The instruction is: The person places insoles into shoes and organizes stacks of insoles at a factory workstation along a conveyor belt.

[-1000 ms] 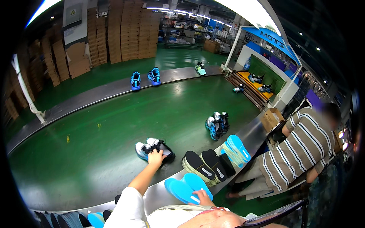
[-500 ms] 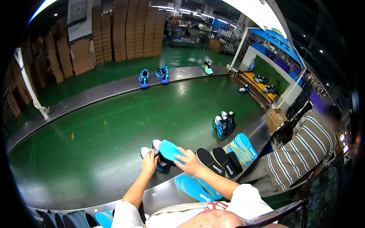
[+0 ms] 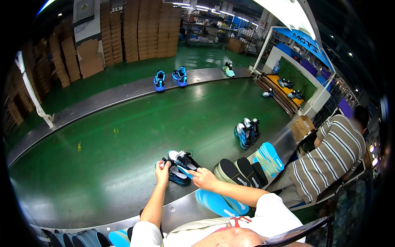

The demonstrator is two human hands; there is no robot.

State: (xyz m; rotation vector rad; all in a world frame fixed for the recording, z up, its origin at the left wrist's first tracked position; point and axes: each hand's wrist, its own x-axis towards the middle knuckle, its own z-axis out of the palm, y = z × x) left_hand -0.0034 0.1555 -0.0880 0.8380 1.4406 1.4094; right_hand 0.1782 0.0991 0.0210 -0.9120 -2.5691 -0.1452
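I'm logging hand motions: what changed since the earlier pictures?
The right hand, first at the near blue insoles, brought a single insole forward and left to the silver-and-black shoes. The left hand stayed at the shoes; the black insoles stayed put.

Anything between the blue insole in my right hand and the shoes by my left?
Nothing visible: the blue insole, in the right hand, is right at the shoes; contact is unclear. The left hand is at their left side, not in between.
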